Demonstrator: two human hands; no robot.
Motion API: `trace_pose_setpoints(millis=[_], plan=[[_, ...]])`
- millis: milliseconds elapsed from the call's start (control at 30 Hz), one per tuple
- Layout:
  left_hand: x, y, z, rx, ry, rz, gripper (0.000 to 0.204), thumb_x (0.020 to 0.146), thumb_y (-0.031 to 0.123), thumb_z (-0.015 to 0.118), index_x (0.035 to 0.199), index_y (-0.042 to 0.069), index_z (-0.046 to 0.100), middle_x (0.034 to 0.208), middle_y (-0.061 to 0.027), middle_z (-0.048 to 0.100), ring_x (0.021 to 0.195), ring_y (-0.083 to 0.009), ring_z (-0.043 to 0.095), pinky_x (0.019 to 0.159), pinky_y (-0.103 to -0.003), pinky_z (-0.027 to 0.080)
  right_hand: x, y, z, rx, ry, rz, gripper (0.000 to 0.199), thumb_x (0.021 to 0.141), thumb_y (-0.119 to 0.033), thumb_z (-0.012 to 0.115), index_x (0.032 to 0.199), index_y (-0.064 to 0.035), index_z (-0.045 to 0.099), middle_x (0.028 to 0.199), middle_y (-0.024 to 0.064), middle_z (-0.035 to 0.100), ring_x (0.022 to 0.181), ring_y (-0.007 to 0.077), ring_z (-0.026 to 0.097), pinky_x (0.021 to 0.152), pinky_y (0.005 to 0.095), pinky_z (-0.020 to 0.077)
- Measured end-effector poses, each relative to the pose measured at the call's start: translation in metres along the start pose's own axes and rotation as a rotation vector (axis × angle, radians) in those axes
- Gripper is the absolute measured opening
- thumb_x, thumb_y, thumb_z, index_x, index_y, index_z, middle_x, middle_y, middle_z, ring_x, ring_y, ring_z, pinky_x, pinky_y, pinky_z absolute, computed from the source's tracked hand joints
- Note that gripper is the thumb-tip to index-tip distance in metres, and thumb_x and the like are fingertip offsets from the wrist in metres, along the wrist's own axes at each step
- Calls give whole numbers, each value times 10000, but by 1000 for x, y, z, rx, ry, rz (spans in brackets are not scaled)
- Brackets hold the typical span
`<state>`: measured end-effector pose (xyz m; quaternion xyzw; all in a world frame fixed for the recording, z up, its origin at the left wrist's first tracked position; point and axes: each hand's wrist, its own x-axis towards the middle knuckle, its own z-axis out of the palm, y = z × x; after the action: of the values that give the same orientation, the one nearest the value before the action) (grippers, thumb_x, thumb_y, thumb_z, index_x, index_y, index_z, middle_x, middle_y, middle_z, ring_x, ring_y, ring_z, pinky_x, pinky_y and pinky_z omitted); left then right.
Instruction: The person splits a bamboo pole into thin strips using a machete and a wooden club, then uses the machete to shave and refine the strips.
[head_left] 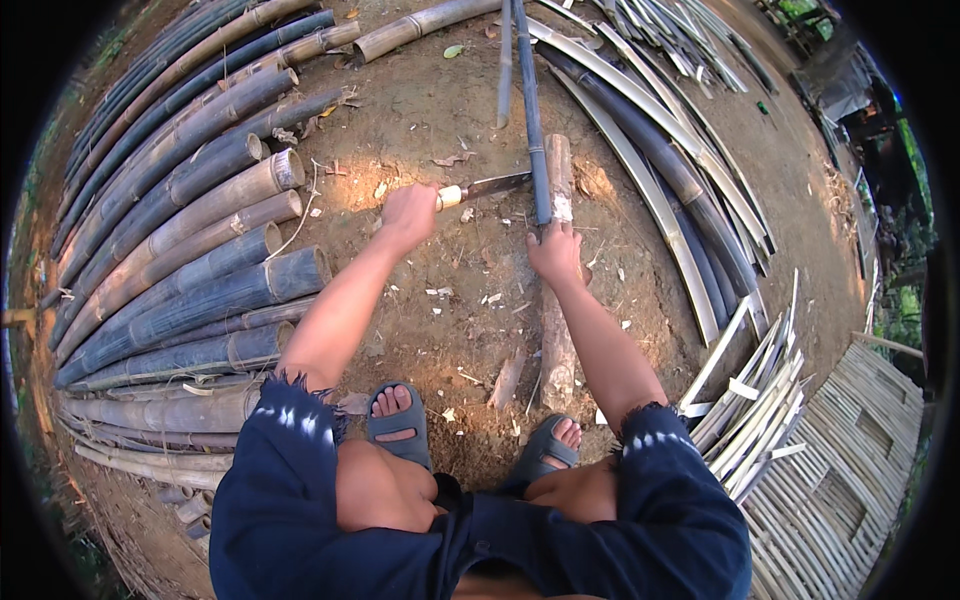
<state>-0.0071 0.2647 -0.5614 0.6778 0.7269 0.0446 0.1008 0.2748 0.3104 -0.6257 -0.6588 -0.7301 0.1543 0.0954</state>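
My left hand (408,214) grips the pale wooden handle of a big knife (492,186), whose dark blade points right and meets a thin dark bamboo strip (530,110). That strip runs away from me across a short wooden log (557,290) lying on the bare earth. My right hand (556,254) holds the strip's near end down against the log. Both of my feet in grey sandals (398,422) rest on the ground on either side of the log's near end.
Thick dark bamboo poles (180,260) are stacked along the left. Long split bamboo strips (660,170) curve along the right, with pale slats (760,400) and a woven bamboo panel (850,480) at lower right. Chips litter the dirt.
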Motion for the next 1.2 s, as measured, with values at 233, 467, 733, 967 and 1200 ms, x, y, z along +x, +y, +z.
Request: trace_pose_setpoints(millis=[233,467,733,967,1200], plan=[[-14,-9,-2,-83,-90,-104,358,767,93,703,1118,46,653,888,-190,719,867,-367,716,766,-471,579,14,0,-2,237,49,13,543,820,-328,769,1178,45,601,1123,246,625,1097,420,579,996,464,460],[-12,-15,2,-106,-115,-160,375,746,168,767,1098,79,672,931,-184,730,886,-359,716,807,-460,581,45,-46,-1,-112,26,-19,473,855,-262,734,1191,34,582,1177,231,574,1071,382,624,913,443,543],[-21,-32,6,-115,-155,-197,413,738,202,800,1112,75,678,913,-182,734,884,-353,719,822,-446,580,83,-21,27,-426,15,-197,254,930,-126,582,1139,17,583,1150,174,565,1039,333,662,788,418,598],[-32,-36,2,-185,-177,-222,445,760,197,786,1165,52,672,923,-174,735,868,-324,729,817,-437,592,95,-32,44,-479,30,-290,313,913,-176,589,1131,45,630,1162,194,591,1039,343,657,815,449,553],[-47,-59,12,-222,-225,-306,614,749,243,811,1309,59,636,995,-200,741,926,-348,725,873,-429,580,97,-35,46,-389,176,-195,463,909,-396,647,1130,10,679,1155,195,613,1094,348,580,970,454,447]])
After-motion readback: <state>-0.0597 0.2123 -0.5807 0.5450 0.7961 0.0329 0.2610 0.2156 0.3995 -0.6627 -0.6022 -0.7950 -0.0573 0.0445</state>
